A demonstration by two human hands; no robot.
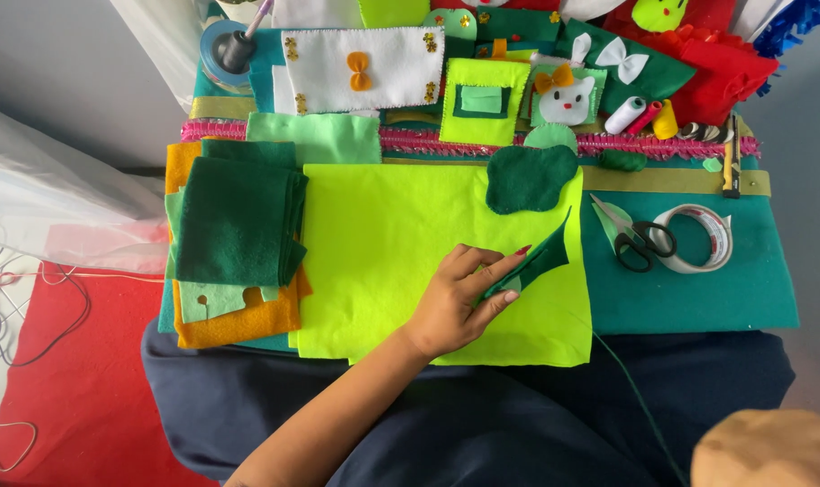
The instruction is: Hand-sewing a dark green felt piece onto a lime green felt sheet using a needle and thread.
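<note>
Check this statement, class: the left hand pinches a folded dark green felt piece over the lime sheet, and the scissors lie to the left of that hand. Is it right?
Not quite. The head view shows the scissors to the right of the left hand, beside the tape roll. The rest holds: the hand pinches the dark green felt piece over the lime sheet.

Hidden and cut-off parts

The right hand is out of view; only a tan shape [770,448] shows at the bottom right corner, cut by the edge. The left hand [459,302] covers part of the dark green felt piece [536,261] it pinches. Red cloth [698,45] and blue tinsel [802,18] run off the top edge. The stacked felt [238,225] hides its lower layers.
</note>
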